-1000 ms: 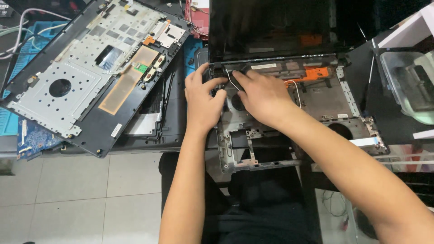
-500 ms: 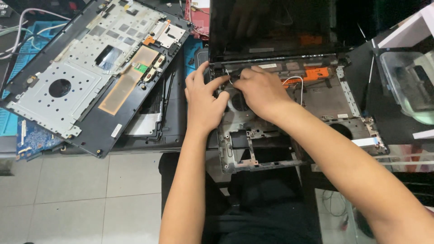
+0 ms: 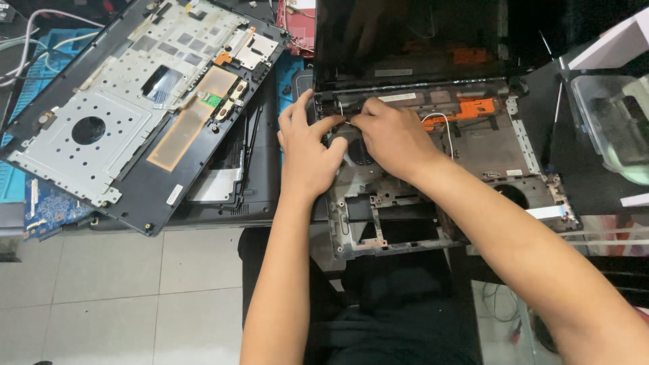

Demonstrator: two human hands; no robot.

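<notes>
We rest our left hand (image 3: 307, 152), fingers loosely spread, on the stripped laptop base (image 3: 503, 152) at its rear left corner near the hinge; our right hand (image 3: 392, 135) pinches a part there, not identifiable

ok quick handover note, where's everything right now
Left hand: on the left rear edge of the laptop base, near the hinge.
Right hand: fingertips pinched at the same spot; what they grip is hidden.
Base: opened up, bare inside, screen upright, white wire loose.
Done: top cover off, lying upside down at left.
Left: base still joined to screen.
</notes>
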